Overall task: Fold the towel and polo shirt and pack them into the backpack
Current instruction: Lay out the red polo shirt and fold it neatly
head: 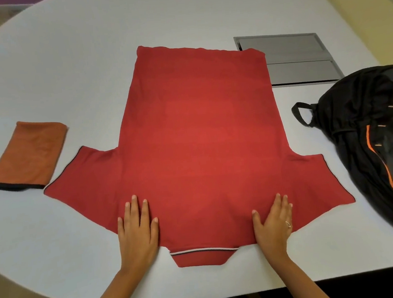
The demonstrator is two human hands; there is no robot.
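Observation:
A red polo shirt (199, 139) lies spread flat, back side up, on the white table (90, 63), collar toward me and both sleeves out to the sides. My left hand (137, 231) rests flat on its left shoulder, fingers apart. On the right shoulder my right hand (273, 222) presses flat, a ring on one finger. An orange towel (30, 153) with a black edge lies folded at the left, just beyond the left sleeve. The black backpack (378, 139) with orange trim sits at the right edge.
A grey metal cable hatch (301, 60) is set into the table behind the shirt's right hem corner. The backpack's loop handle (302, 113) points toward the shirt. The table's rounded front edge runs close below the collar.

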